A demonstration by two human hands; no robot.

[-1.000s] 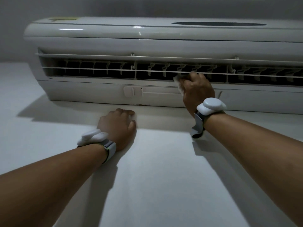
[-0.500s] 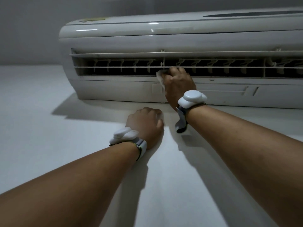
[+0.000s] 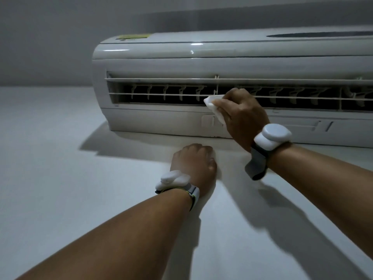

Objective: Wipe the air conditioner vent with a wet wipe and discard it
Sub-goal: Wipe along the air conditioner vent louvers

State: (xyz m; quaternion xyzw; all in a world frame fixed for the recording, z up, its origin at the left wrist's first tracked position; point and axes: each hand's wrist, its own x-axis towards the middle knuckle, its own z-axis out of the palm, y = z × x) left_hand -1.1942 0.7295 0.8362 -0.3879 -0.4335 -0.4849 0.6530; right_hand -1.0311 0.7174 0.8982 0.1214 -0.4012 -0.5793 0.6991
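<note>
Fingers [image 3: 234, 94] of the right hand [image 3: 242, 116] clutch the wipe [image 3: 212, 103] against the vent [image 3: 161, 95]. Limp and damp, it likely handles best wadded. The left hand [image 3: 193, 162] rests on the wall [image 3: 60, 178], fingers hidden.

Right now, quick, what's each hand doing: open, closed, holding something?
Left hand: against the wall, fingers hidden, cannot tell.
Right hand: closed on the wet wipe at the vent.

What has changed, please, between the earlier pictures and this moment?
The right hand, still gripping the wet wipe, slid left along the vent as far as its centre bracket. The left hand stayed braced on the wall below the air conditioner.
</note>
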